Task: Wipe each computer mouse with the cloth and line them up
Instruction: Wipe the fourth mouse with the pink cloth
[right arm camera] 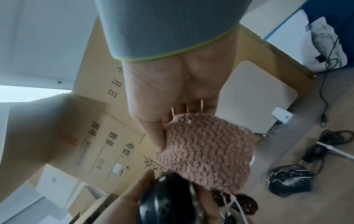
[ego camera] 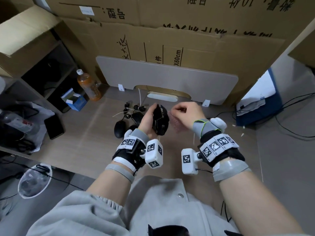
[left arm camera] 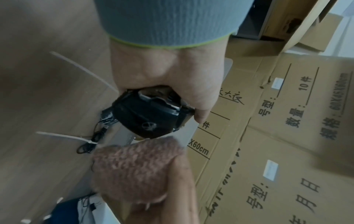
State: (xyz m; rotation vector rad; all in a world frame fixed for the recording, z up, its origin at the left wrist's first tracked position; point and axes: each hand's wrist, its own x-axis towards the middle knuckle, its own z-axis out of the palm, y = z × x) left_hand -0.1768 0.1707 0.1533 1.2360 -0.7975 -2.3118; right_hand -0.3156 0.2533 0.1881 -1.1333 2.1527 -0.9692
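Pink cloth (left arm camera: 134, 169) fills the lower centre of the left wrist view, bunched in the curled fingers of the right hand (ego camera: 185, 114) and just short of the mouse's rounded back. It looks soft and limp, so it probably wipes best wadded as it is. At frame centre of the head view, the left hand (ego camera: 146, 121) wraps the black gaming mouse (ego camera: 160, 120) by its sides, lifted off the desk (ego camera: 81, 143). Its hard, angular shell seems light but likely slick (flanks give the surest hold). Other mice (ego camera: 119, 128) lie left of that hand, not yet lined up
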